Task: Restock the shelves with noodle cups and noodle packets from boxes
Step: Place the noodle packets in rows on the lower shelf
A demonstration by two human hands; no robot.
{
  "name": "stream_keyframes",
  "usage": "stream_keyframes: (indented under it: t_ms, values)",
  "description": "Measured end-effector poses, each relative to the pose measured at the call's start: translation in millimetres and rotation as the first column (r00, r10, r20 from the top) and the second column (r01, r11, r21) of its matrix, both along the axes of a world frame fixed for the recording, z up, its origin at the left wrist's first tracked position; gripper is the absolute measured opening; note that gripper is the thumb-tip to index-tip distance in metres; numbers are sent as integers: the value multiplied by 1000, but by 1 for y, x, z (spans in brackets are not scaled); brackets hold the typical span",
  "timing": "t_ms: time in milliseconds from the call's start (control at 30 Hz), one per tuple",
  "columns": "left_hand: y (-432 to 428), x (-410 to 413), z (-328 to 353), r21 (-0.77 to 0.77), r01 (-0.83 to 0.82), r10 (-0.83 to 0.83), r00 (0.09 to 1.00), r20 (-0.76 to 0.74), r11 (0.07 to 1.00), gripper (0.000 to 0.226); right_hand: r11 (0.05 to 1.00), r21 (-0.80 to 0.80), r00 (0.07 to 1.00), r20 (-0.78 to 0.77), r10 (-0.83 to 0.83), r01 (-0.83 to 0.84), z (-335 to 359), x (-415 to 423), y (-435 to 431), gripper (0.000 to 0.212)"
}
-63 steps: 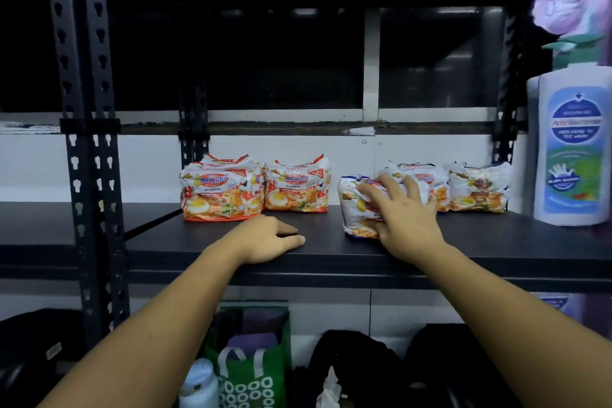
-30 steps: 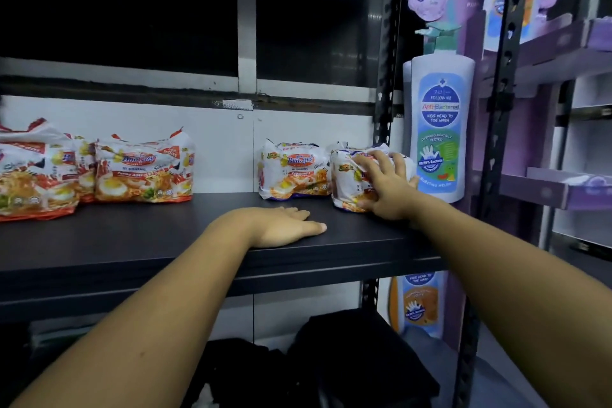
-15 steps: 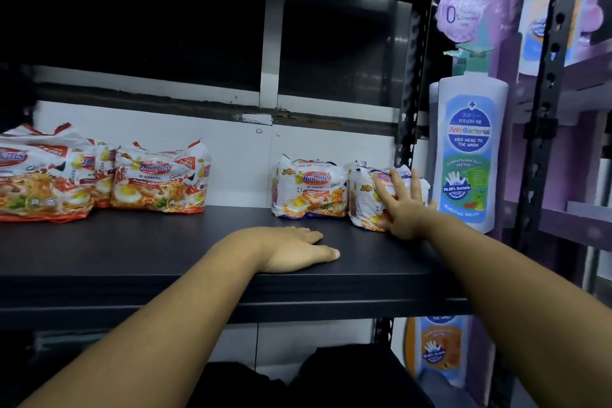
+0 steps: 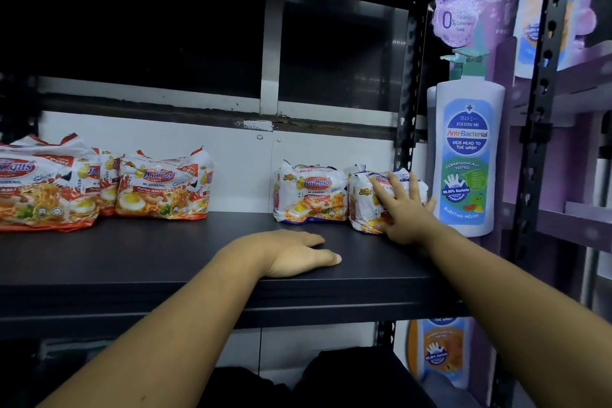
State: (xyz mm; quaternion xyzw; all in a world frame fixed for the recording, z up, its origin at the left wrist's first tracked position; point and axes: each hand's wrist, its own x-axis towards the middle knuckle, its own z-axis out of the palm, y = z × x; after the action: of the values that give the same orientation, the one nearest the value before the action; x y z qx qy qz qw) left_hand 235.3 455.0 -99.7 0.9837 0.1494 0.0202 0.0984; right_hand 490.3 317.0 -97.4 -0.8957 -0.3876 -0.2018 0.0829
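Note:
Several noodle packets stand along the back of a black shelf point(image 4: 149, 262). Orange ones point(image 4: 162, 185) sit at the left, with another orange pack point(image 4: 43, 185) at the far left edge. A blue-trimmed packet point(image 4: 309, 194) stands right of centre. Beside it, my right hand point(image 4: 402, 209) presses with spread, straight fingers on the rightmost white packet point(image 4: 364, 202), close to the shelf's right end. My left hand point(image 4: 291, 253) lies flat, palm down, on the bare shelf board near its front edge, holding nothing.
A tall white pump bottle of body wash point(image 4: 467, 156) stands just right of my right hand. A black perforated upright point(image 4: 536, 142) and purple shelves are further right. Another wash bottle point(image 4: 437, 351) and dark bags sit below the shelf.
The rightmost white packet slid right along the shelf under my right hand, ending near the pump bottle. My view swung right with it. My left hand stayed flat on the board.

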Motion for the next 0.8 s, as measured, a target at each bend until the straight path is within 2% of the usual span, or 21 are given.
stream_keyframes:
  t_ms: [100,167,233,333,367,467,567,700,800]
  values:
    - [2,0,-1,-25,-7,8,1000,25,1000,77,995,104,999,53,0,-6,2,-28,-5,94]
    - [5,1,-3,-34,-15,16,999,41,999,78,968,229,994,50,95,-105,-1,-59,-10,86]
    - [5,1,-3,-23,-13,14,999,53,1000,76,940,263,970,-50,238,-218,-5,-97,-16,73]
    - [2,-2,-1,7,2,-2,997,82,1000,64,950,161,906,-292,306,-269,-11,-145,-25,55]
    - [2,-3,-1,0,4,-4,994,105,1000,57,955,124,897,-326,297,-271,-14,-154,-26,52]
    - [6,-7,-3,-30,-23,28,979,201,999,38,976,19,939,-269,212,-215,-20,-169,-26,47]
    - [4,-11,-3,11,-43,39,968,248,999,33,987,-27,964,-221,151,-160,-24,-174,-27,46]
    - [-2,-21,-2,67,-70,46,950,310,995,33,988,-12,968,-202,149,-154,-25,-178,-32,45]
    - [-15,-38,-4,177,-95,31,942,333,980,33,988,24,969,-195,153,-151,-27,-179,-35,45]
